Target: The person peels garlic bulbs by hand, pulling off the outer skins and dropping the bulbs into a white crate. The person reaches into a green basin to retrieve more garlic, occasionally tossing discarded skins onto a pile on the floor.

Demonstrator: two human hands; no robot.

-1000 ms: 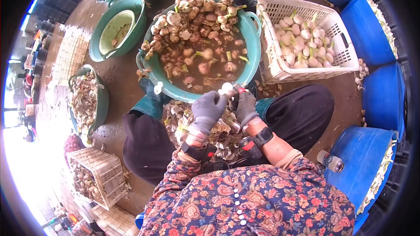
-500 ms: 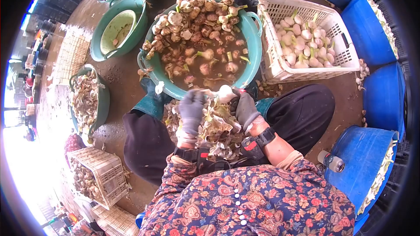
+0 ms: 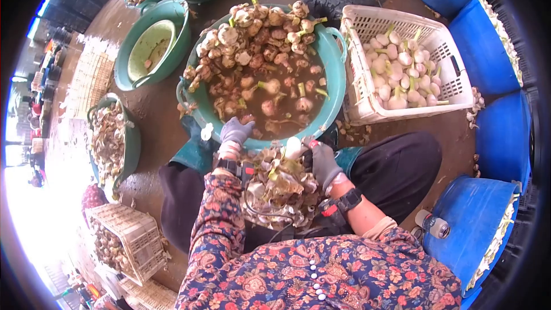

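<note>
A peeled white garlic bulb [image 3: 294,148] is gripped at the fingertips of my right hand [image 3: 326,163], which wears a grey glove and shows a small red patch near the thumb. My left hand [image 3: 236,131], gloved too, reaches over the near rim of a green tub [image 3: 337,100], fingers stretched toward a reddish garlic bulb [image 3: 247,119] at the water's edge. Muddy water fills the tub, with unpeeled garlic [image 3: 270,34] heaped at its far side. Between my knees lies a pile of loose garlic skins [image 3: 281,192], right below the peeled bulb.
A white crate [image 3: 359,116] of peeled garlic stands at the right of the tub. Blue barrels [image 3: 470,224] line the right side, with a can [image 3: 433,224] against one. On the left are a green basin [image 3: 129,63], a tub of skins [image 3: 109,143] and a tilted crate [image 3: 135,241].
My left hand has left the white bulb and moved left to the tub's rim. The right hand keeps the bulb, now slightly lower over the skins.
</note>
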